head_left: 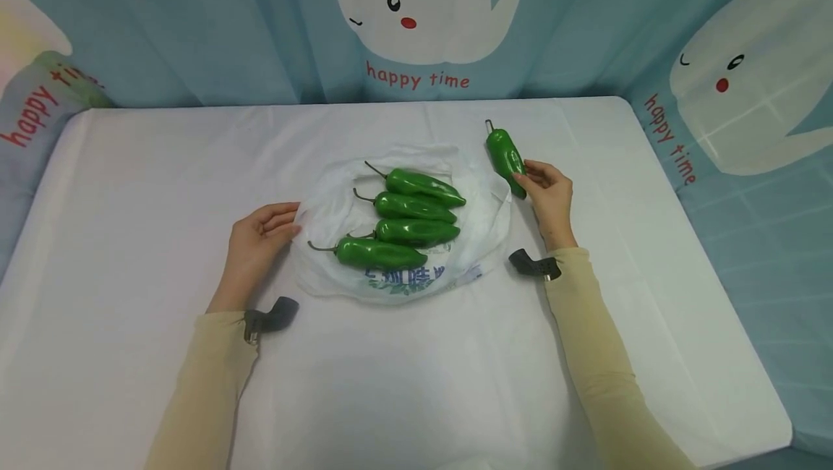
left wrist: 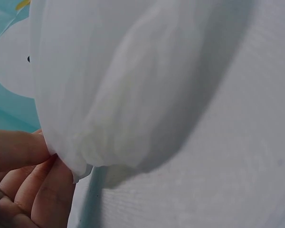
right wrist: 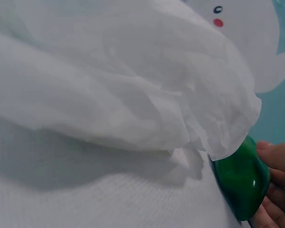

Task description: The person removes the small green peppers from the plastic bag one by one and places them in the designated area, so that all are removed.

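Note:
Several green chili peppers (head_left: 390, 255) lie side by side on a white plastic bag (head_left: 312, 267), their stems toward the left. My left hand (head_left: 262, 244) pinches the bag's left edge between thumb and fingers; the left wrist view shows the thumb (left wrist: 19, 151) against the raised white plastic (left wrist: 128, 95). Off the bag's right side, my right hand (head_left: 552, 199) holds one more green chili pepper (head_left: 502, 152) near its lower end, its stem pointing away. In the right wrist view, this pepper (right wrist: 242, 183) shows between thumb and fingers, partly behind the bag's edge (right wrist: 218, 114).
A white cloth covers the table (head_left: 403, 376). Behind it and to the right hangs a blue curtain (head_left: 260, 29) with white whale prints. Each wrist carries a small black camera mount (head_left: 276, 314). The bag's front bears blue and green printing.

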A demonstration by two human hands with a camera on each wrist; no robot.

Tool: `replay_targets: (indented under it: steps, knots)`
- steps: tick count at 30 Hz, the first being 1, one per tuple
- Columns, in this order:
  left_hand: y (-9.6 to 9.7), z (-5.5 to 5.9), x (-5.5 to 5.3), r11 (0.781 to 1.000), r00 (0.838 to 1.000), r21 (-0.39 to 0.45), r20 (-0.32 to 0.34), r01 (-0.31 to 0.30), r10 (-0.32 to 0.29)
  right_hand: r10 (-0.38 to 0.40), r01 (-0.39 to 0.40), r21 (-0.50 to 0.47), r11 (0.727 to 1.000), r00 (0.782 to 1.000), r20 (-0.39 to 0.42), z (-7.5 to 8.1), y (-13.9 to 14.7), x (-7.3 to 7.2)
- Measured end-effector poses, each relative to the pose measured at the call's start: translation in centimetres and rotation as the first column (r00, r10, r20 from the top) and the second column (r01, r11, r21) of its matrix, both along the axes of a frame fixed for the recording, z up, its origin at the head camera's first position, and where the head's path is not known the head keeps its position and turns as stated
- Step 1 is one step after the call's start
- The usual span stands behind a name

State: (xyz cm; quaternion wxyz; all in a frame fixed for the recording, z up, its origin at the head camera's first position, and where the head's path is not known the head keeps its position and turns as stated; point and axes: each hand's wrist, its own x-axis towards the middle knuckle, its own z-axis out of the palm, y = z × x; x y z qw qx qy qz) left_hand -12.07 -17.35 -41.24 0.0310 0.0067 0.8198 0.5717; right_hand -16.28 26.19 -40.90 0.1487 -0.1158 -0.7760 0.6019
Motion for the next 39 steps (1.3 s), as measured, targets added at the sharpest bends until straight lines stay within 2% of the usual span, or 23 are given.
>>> replay_targets:
  steps: [5,8,16,19,24,30,34,39]
  knots:
    - [0.0,0.2,0.1,1.000,1.000,0.012,-0.011,0.017,-0.017,-0.013,0.013,0.018,1.000,1.000,-0.025,1.2,-0.8,0.6]
    - [-0.1,0.3,0.2,1.000,1.000,0.004,-0.013,0.020,-0.020,-0.032,0.032,0.011,0.999,0.998,-0.055,1.4,-1.0,0.7]
    - [-0.1,0.2,0.3,1.000,1.000,-0.016,0.002,0.015,-0.015,-0.101,0.088,-0.090,0.992,0.984,-0.149,-0.3,0.0,0.0]
    - [-0.1,0.2,0.3,1.000,1.000,-0.002,-0.006,0.016,-0.016,-0.097,0.082,-0.087,0.993,0.978,-0.185,-0.1,0.1,-0.1]
    - [-0.1,0.2,0.2,1.000,1.000,0.007,0.000,0.019,-0.019,-0.042,0.031,-0.056,0.998,0.976,-0.214,1.2,-0.5,0.5]
    - [-0.1,0.0,0.1,1.000,1.000,0.002,0.001,0.021,-0.021,0.051,-0.069,-0.072,0.995,0.974,-0.223,3.0,-2.0,1.5]
    - [0.0,0.0,0.1,1.000,1.000,0.002,-0.002,0.015,-0.015,0.149,-0.181,-0.101,0.978,0.952,-0.267,3.8,-3.4,2.2]
    - [0.0,0.2,0.1,1.000,1.000,-0.002,0.001,0.011,-0.011,0.279,-0.316,-0.079,0.946,0.912,-0.301,4.3,-5.3,3.1]
